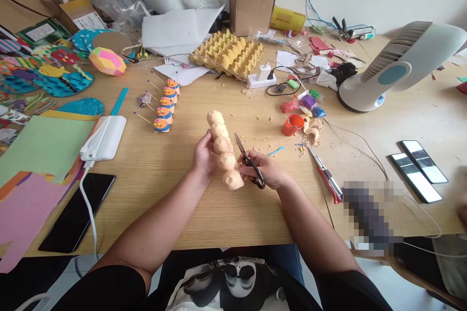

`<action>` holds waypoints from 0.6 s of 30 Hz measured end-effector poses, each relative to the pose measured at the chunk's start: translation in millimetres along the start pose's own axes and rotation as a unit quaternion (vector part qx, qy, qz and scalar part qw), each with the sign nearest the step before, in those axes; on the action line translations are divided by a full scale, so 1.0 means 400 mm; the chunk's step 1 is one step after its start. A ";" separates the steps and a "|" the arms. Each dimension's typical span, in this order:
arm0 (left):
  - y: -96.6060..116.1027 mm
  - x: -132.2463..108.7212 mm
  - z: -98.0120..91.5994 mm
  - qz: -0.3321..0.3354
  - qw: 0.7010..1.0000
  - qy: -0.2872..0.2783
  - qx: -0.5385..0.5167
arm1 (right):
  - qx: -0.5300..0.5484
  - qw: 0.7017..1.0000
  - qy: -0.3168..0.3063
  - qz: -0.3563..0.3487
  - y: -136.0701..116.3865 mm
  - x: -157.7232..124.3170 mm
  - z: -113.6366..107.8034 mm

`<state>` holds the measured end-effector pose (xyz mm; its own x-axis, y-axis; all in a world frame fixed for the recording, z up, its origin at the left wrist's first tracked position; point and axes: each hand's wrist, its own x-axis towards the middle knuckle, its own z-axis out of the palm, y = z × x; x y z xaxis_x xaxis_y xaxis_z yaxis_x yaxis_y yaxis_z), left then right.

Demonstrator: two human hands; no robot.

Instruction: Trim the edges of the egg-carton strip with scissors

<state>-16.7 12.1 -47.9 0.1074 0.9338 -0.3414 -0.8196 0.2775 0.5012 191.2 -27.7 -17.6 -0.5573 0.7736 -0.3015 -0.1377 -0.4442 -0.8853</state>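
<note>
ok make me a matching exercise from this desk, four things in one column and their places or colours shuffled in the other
Column one
1. scissors
2. peach five-bump strip
3. utility knife
4. egg tray

Column two
A. red-handled, lying on the table
B. yellow, in front of a cardboard box
C. in the right hand
D. held by the left hand

Right pairs: 1-C, 2-D, 3-A, 4-B

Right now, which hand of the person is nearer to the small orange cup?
The right. The right hand, with the black scissors, is to the near left of the orange cup; the left hand, at the bumpy strip, is farther left.
</note>
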 end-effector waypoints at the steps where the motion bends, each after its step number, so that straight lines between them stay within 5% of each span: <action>1: 0.000 -0.001 0.000 -0.001 1.000 0.002 0.002 | -0.003 1.000 -0.004 0.002 0.000 0.000 0.000; 10: 0.000 -0.001 0.009 0.017 0.998 0.053 0.004 | -0.025 1.000 0.001 0.003 -0.006 -0.003 0.005; 18: 0.006 -0.028 0.044 -0.043 0.999 0.020 0.018 | -0.117 0.980 0.143 -0.074 0.009 0.012 -0.001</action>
<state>-9.9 6.3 -29.1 0.1543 0.8963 -0.4157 -0.7870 0.3658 0.4967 188.3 -25.3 -22.5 -0.2876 0.9318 -0.2216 0.0101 -0.2284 -0.9735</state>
